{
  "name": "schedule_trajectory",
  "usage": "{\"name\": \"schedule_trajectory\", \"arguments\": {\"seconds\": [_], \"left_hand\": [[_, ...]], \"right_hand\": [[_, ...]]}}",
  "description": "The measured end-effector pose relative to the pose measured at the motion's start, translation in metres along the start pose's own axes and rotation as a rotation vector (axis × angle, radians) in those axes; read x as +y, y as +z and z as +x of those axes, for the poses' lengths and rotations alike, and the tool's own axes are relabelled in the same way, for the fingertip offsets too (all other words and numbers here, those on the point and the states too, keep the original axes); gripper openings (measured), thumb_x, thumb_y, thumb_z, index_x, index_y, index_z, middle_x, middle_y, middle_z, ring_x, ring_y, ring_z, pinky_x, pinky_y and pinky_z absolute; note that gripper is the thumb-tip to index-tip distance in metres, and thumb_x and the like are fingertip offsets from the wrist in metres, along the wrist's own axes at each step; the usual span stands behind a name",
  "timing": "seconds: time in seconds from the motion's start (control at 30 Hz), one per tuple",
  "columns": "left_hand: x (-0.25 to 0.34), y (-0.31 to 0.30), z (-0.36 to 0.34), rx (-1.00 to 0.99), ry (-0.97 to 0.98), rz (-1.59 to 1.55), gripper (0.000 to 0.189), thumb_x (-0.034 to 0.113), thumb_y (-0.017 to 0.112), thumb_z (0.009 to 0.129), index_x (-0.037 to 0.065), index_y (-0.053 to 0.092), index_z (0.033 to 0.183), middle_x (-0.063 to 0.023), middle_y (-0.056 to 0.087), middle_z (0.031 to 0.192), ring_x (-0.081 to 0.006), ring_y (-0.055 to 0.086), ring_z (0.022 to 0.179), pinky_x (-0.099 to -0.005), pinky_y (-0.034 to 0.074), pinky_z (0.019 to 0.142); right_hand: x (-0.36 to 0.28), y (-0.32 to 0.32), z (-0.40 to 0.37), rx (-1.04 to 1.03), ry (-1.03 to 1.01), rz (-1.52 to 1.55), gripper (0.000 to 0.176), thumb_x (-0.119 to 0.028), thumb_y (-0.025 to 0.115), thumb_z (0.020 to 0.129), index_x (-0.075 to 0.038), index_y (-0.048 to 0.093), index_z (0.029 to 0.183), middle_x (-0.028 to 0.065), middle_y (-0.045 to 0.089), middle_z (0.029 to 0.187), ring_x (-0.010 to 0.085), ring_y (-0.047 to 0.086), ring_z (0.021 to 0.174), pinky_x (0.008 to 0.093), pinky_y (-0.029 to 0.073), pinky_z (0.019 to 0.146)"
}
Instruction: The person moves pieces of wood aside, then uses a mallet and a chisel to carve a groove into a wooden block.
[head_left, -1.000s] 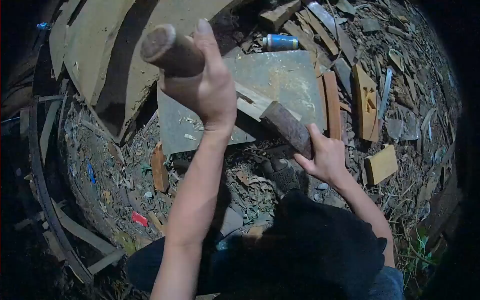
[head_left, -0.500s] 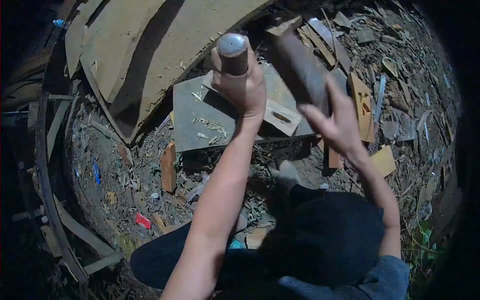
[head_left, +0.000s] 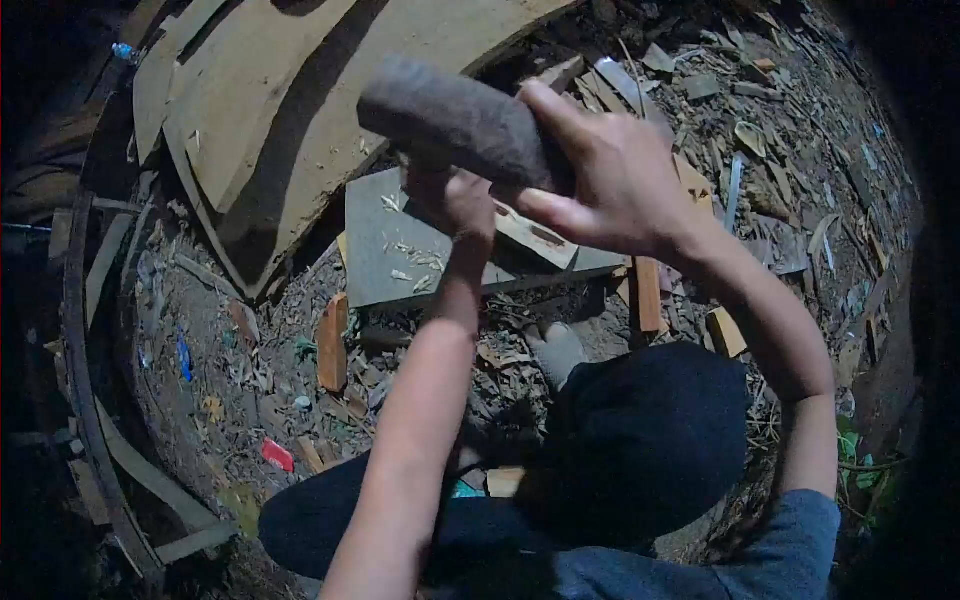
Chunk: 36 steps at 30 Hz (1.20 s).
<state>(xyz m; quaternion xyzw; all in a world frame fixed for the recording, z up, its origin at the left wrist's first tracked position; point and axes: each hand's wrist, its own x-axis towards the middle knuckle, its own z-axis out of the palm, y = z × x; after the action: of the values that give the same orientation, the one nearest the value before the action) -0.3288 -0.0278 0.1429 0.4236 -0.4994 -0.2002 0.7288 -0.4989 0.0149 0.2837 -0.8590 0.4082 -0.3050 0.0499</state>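
Observation:
My right hand (head_left: pixel 625 180) grips a dark, heavy wooden block (head_left: pixel 455 120), thumb below and fingers above its near end. The block is held above my left hand (head_left: pixel 470 205) and covers much of it. My left fist is closed round a chisel, whose metal-capped handle is now hidden behind the block; its blade does not show. Beneath the left hand, a pale piece of wood (head_left: pixel 540 240) with a slot cut in it lies across a grey board (head_left: pixel 400 265). Wood chips (head_left: pixel 415 255) are scattered on that board.
Large plywood sheets (head_left: pixel 250 130) lean in at the upper left. An orange-brown wood offcut (head_left: pixel 332 345) and a red wrapper (head_left: pixel 277 455) lie on the littered ground. Another wood strip (head_left: pixel 648 295) stands right of the board. My bent knee (head_left: pixel 650 440) is close below.
The wooden block has swung leftward and over my left hand, from its earlier place at the right. My left hand has stayed nearly in place, and the block now hides the chisel handle.

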Motion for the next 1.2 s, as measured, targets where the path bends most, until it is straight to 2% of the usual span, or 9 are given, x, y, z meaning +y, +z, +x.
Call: {"name": "schedule_trajectory", "arguments": {"seconds": [0.17,0.23,0.27,0.3,0.4,0.47,0.63,0.97,1.2], "left_hand": [[-0.037,-0.016,-0.016,0.015,-0.138,0.161,0.045,0.01,0.062,0.084,-0.003,0.052,0.126,-0.0095,0.058,0.116,-0.0217,0.052,0.114,-0.0374,0.036,0.104],[-0.029,-0.028,-0.013,0.105,0.18,0.331,0.046,0.014,0.061,0.09,0.0,0.045,0.131,-0.0107,0.057,0.115,-0.0196,0.051,0.115,-0.0376,0.038,0.102],[0.03,-0.02,0.008,0.077,-0.321,0.121,0.055,0.025,0.066,0.089,0.002,0.041,0.132,-0.0097,0.057,0.111,-0.0168,0.056,0.104,-0.0342,0.043,0.095],[0.0,-0.033,0.01,0.088,0.072,-0.183,0.044,0.027,0.072,0.086,0.005,0.052,0.119,-0.0067,0.058,0.102,-0.0123,0.058,0.086,-0.0286,0.046,0.084],[0.041,-0.046,0.034,0.279,-0.333,-0.085,0.029,0.033,0.072,0.085,0.01,0.055,0.089,-0.0026,0.056,0.081,-0.0109,0.054,0.078,-0.0338,0.046,0.073],[0.051,-0.053,0.042,0.465,-0.605,0.011,0.029,0.034,0.068,0.088,0.011,0.053,0.082,-0.0035,0.055,0.078,-0.0131,0.053,0.075,-0.0324,0.045,0.074],[0.043,-0.066,0.066,0.693,-0.776,-0.243,0.024,0.026,0.063,0.091,0.009,0.05,0.081,-0.0041,0.05,0.072,-0.0167,0.05,0.069,-0.0321,0.044,0.073],[0.059,-0.021,0.09,0.236,-0.294,-0.201,0.046,0.053,0.063,0.087,0.012,0.044,0.087,-0.0014,0.045,0.07,-0.0129,0.05,0.058,-0.0292,0.044,0.048],[0.044,0.004,0.09,-0.573,-0.271,-0.413,0.068,0.072,0.039,0.088,0.005,0.052,0.085,-0.004,0.048,0.056,-0.0155,0.047,0.04,-0.0284,0.039,0.039]], "right_hand": [[-0.004,0.0,-0.003,0.19,-0.09,0.216,0.057,-0.038,0.069,0.073,-0.009,0.043,0.116,0.0209,0.062,0.073,0.0391,0.063,0.068,0.0485,0.048,0.059],[0.01,0.017,-0.008,-0.041,0.071,0.146,0.058,-0.041,0.067,0.074,-0.008,0.044,0.116,0.0211,0.062,0.072,0.0402,0.062,0.068,0.0499,0.048,0.06],[0.011,0.009,-0.008,-0.184,0.153,0.092,0.068,-0.038,0.069,0.073,-0.003,0.045,0.126,0.0202,0.061,0.075,0.0366,0.063,0.071,0.0428,0.049,0.066],[0.016,0.017,-0.019,-0.195,0.152,0.095,0.068,-0.038,0.069,0.073,-0.003,0.045,0.126,0.0202,0.061,0.075,0.0366,0.063,0.071,0.0428,0.049,0.066],[0.034,0.055,-0.066,0.051,0.277,0.283,0.07,-0.042,0.069,0.074,-0.004,0.045,0.128,0.0219,0.061,0.071,0.039,0.062,0.065,0.0452,0.048,0.062],[0.036,0.064,-0.093,-0.307,0.509,0.124,0.067,-0.05,0.065,0.076,-0.007,0.045,0.123,0.024,0.063,0.072,0.0417,0.063,0.065,0.0489,0.05,0.062],[0.035,0.106,-0.144,-0.4,0.519,0.041,0.069,-0.047,0.068,0.075,-0.007,0.042,0.125,0.0194,0.062,0.065,0.0395,0.063,0.062,0.0477,0.048,0.055],[0.04,0.113,-0.148,-0.31,0.545,0.136,0.066,-0.044,0.071,0.072,-0.009,0.043,0.121,0.0181,0.062,0.067,0.0389,0.064,0.064,0.0469,0.049,0.056],[0.04,0.112,-0.149,-0.315,0.58,0.165,0.066,-0.044,0.071,0.072,-0.009,0.043,0.121,0.0188,0.063,0.068,0.0396,0.064,0.066,0.0467,0.049,0.057]]}}
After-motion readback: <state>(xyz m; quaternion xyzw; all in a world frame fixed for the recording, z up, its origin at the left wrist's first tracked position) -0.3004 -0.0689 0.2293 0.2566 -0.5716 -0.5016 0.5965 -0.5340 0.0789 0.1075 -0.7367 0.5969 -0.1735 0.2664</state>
